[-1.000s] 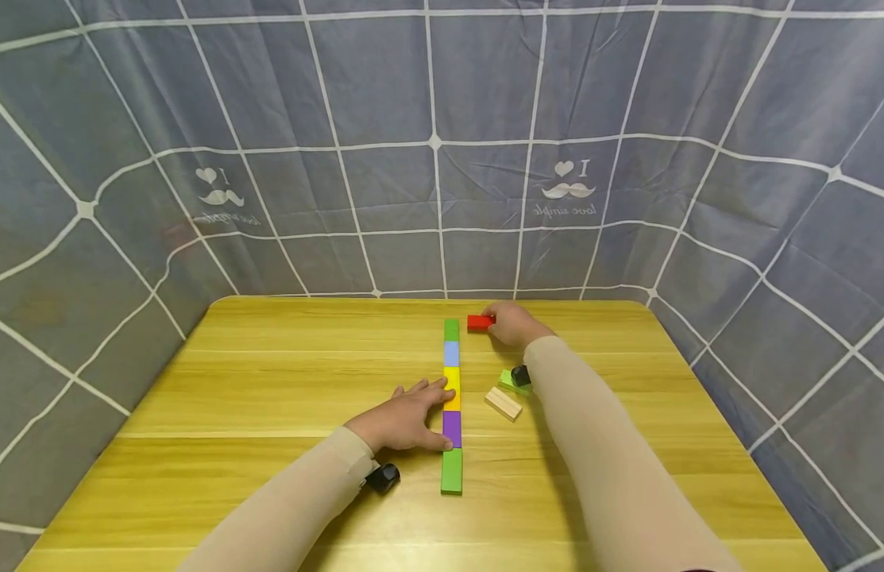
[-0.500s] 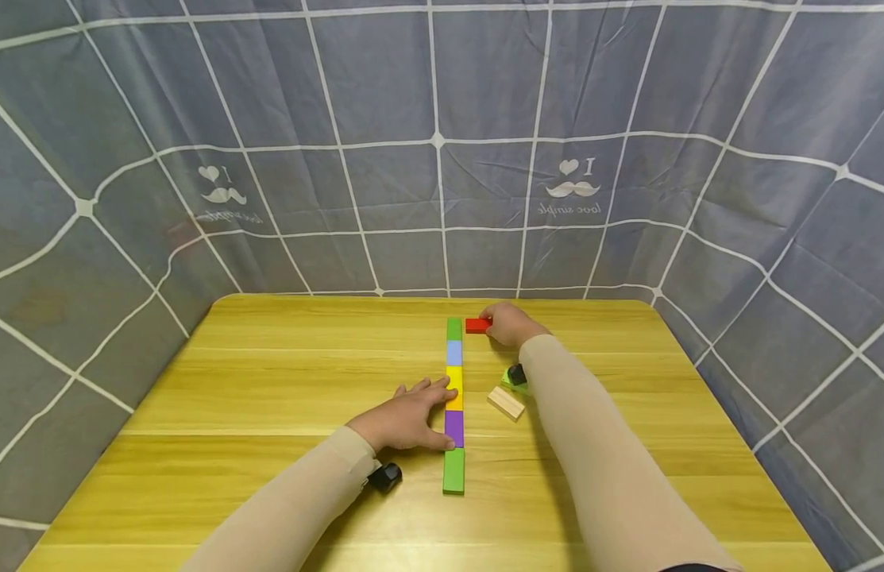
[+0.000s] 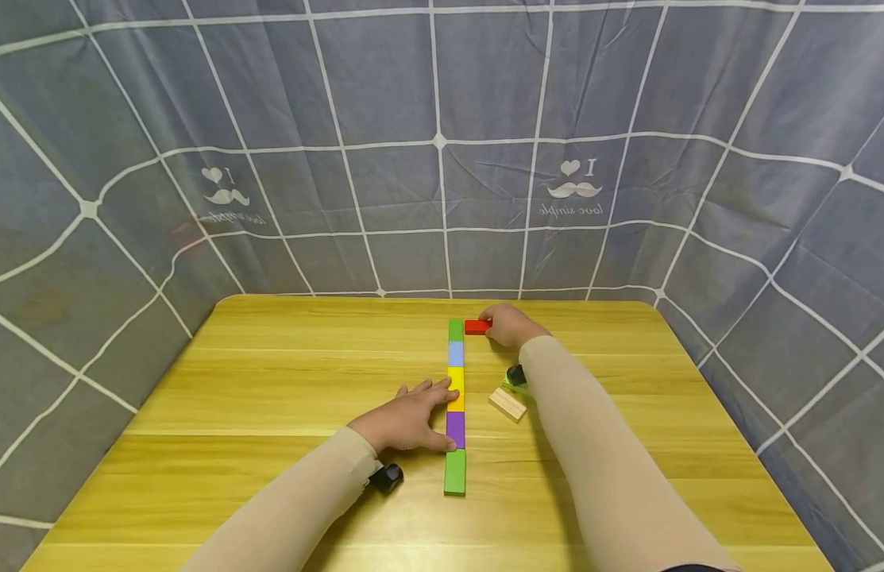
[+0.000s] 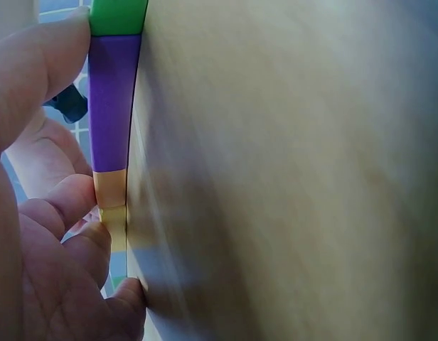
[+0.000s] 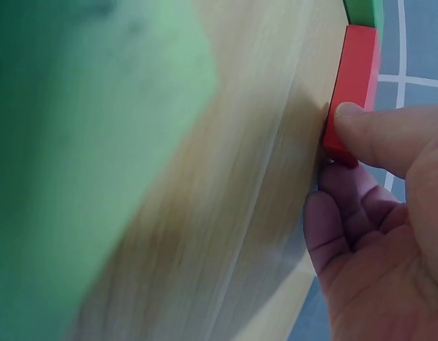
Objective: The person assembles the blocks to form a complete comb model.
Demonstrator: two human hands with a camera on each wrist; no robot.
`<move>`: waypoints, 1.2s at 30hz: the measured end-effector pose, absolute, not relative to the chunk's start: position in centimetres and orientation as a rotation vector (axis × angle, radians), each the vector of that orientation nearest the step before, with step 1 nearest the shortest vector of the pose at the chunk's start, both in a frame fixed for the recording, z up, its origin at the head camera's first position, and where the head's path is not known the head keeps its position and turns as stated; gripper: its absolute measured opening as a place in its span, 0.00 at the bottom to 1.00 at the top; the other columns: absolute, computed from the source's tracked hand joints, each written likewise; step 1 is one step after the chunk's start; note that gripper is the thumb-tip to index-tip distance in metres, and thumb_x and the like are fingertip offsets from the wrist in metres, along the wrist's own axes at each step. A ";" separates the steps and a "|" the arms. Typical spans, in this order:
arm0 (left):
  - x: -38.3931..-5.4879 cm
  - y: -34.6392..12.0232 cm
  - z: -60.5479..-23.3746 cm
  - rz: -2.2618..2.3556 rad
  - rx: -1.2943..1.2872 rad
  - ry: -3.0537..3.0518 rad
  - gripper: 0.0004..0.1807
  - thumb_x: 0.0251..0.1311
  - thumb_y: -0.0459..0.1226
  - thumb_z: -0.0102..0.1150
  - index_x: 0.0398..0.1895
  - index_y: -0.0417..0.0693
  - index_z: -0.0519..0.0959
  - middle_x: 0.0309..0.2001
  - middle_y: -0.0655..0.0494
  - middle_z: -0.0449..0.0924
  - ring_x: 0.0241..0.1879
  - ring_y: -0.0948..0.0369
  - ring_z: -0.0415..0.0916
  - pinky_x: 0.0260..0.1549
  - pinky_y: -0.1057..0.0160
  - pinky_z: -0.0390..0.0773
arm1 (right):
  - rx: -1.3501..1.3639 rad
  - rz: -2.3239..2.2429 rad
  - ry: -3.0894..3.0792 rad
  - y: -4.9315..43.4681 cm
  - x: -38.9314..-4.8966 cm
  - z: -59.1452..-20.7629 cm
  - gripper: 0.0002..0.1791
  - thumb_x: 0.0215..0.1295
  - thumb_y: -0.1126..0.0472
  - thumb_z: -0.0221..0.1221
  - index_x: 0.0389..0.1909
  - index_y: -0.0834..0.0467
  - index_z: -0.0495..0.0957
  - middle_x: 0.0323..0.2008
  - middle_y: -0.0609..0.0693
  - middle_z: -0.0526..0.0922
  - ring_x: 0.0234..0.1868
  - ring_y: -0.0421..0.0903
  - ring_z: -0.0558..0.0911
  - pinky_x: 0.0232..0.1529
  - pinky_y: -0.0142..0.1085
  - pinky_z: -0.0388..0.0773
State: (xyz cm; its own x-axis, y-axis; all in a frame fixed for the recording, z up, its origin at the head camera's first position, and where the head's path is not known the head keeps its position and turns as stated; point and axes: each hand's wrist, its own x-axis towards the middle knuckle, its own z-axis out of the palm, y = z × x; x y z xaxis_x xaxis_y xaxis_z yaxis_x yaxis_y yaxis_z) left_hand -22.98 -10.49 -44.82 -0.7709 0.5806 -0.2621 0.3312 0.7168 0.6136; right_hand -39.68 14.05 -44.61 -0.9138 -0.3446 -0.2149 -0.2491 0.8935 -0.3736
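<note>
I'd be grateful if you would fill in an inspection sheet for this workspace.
Surface: wood-grain table, blocks lying on it.
Job's things: row of coloured blocks running away from the person; red block crosswise at its far end, on the right.
Clutter: wood block and light green piece, partly hidden, loose right of the row.
Hands: left hand, fingers spread, touches the row; right hand pinches the red block.
Cables: nothing seen.
Surroundings: grey curtain with white grid lines behind and at both sides.

The right hand (image 3: 511,326) shifted leftward with the red rectangular block (image 3: 476,327) in its fingers (image 5: 343,186); beyond the fingertips, the gap to the farthest green block (image 3: 456,330) narrowed to almost nothing.
</note>
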 end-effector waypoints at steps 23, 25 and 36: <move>-23.1 -10.4 -45.0 0.777 0.689 2.475 0.49 0.58 0.55 0.76 0.81 0.54 0.66 0.86 0.53 0.49 0.86 0.45 0.41 0.81 0.33 0.38 | -0.401 -0.593 2.775 14.6 -39.7 -44.8 0.22 0.74 0.62 0.62 0.65 0.65 0.78 0.58 0.60 0.85 0.54 0.54 0.81 0.68 0.48 0.75; -23.0 -10.4 -45.0 0.780 0.687 2.475 0.49 0.57 0.55 0.76 0.81 0.54 0.66 0.86 0.53 0.49 0.86 0.45 0.42 0.81 0.33 0.38 | -0.399 -0.597 2.777 14.6 -39.8 -44.9 0.22 0.74 0.62 0.62 0.64 0.65 0.78 0.58 0.60 0.85 0.54 0.54 0.81 0.68 0.48 0.75; -23.0 -10.4 -45.0 0.779 0.689 2.478 0.49 0.57 0.56 0.76 0.80 0.54 0.67 0.86 0.54 0.49 0.86 0.45 0.41 0.81 0.34 0.37 | -0.385 -0.609 2.773 14.5 -39.7 -44.8 0.21 0.74 0.62 0.62 0.63 0.65 0.78 0.57 0.60 0.85 0.53 0.54 0.81 0.68 0.48 0.76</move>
